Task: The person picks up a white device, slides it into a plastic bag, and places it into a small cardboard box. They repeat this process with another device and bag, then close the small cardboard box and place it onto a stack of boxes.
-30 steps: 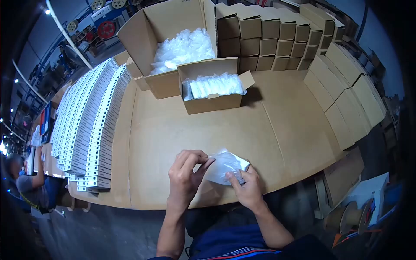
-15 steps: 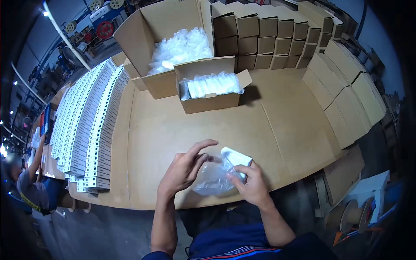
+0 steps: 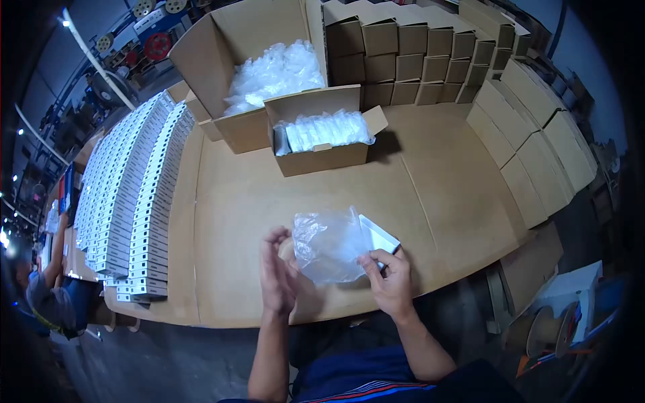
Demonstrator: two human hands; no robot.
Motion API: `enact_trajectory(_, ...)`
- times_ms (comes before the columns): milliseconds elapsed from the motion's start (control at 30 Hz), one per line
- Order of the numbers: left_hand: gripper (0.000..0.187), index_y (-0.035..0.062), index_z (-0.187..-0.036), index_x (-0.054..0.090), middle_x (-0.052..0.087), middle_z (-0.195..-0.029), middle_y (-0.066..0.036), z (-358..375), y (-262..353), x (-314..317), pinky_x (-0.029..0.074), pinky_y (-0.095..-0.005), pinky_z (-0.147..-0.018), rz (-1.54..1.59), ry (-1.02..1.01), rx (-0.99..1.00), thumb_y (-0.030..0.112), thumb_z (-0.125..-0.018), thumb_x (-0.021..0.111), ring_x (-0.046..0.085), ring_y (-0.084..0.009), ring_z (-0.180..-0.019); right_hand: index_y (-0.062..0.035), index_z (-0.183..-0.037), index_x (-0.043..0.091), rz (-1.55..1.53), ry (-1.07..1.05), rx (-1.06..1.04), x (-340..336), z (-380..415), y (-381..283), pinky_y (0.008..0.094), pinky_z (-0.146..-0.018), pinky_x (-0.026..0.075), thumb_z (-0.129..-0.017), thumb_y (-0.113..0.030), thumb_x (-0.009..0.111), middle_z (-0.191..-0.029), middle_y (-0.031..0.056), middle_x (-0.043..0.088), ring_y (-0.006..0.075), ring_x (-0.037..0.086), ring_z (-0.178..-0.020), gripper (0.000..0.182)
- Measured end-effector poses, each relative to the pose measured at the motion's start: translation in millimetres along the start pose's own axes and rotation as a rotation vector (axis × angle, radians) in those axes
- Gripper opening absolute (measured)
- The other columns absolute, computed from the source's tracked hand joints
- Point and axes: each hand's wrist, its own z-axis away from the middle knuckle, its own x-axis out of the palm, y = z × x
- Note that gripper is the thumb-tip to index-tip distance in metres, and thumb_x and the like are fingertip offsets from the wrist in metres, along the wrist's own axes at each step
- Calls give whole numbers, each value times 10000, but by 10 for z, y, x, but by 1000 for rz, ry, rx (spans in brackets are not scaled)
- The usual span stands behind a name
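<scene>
A cardboard-covered tabletop (image 3: 430, 188) fills the frame's centre, with a large open brown carton of clear bags (image 3: 259, 74) at upper centre and rows of white slim boxes (image 3: 127, 201) at left. In the lower centre, a crumpled clear plastic bag (image 3: 329, 245) is held up between both hands, its long axis running left to right. The bag's right edge is pinched by the right hand (image 3: 390, 282), closed on it beside a small white flat box (image 3: 377, 234). The left hand (image 3: 277, 272) is open, fingers upright, just touching the bag's left side.
</scene>
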Motion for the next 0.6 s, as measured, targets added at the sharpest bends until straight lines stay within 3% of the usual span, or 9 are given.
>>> enact_trajectory(100,419,3,-1374,481,632,-1130,-76,273,-74,213,536,-235,-651,-340,-126,-66,157,-1025,654,643,-90,-818,6,-933,758,20,32,-52,38,-4,68,334,-644,456,-923,-221,797,-914,131,627,195,568,-757,230)
enact_trajectory(133,347,0,-1247,548,655,-940,-39,280,-44,213,503,-216,-615,-383,-111,-148,64,-960,731,619,-71,-749,7,-938,756,10,19,-30,43,3,82,335,-648,459,-925,-219,796,-913,131,627,197,570,-760,230)
enact_trajectory(233,262,15,-1138,565,658,-876,-24,272,-23,178,493,-209,-612,-248,15,-226,64,-953,743,614,-73,-706,12,-935,746,-42,40,1,64,4,66,336,-660,466,-929,-202,790,-905,133,628,210,572,-767,218)
enact_trajectory(367,339,20,-1108,569,659,-1005,-60,210,41,174,542,-289,-836,-433,-138,24,54,-879,817,653,-139,-916,19,-920,728,31,31,-72,5,12,75,342,-707,493,-933,-177,781,-920,145,640,241,596,-800,203)
enact_trajectory(400,450,-6,-1190,575,667,-1120,-94,204,124,237,519,-335,-972,-350,-151,-8,50,-839,851,649,-171,-1069,23,-918,725,1,33,-94,13,12,95,343,-723,501,-932,-173,781,-934,150,646,248,610,-819,204)
enact_trajectory(500,538,-35,-1269,566,687,-1161,-116,96,214,266,534,-332,-962,-492,-185,-104,50,-827,862,665,-177,-1089,36,-914,716,-47,3,-118,40,78,144,345,-771,520,-926,-167,784,-985,167,664,268,645,-877,215)
enact_trajectory(567,468,-47,-1194,626,727,-1066,-101,88,148,279,559,-311,-884,-597,-159,-102,56,-812,876,698,-167,-995,47,-916,711,-25,-50,-99,36,111,115,344,-800,527,-918,-170,791,-1030,181,677,285,663,-917,231)
enact_trajectory(600,430,-46,-1158,641,733,-1028,-94,93,110,282,563,-305,-865,-635,-162,-76,55,-812,876,705,-164,-963,36,-969,731,13,-70,-169,8,98,97,334,-810,529,-945,-127,735,-1066,174,708,260,678,-939,165)
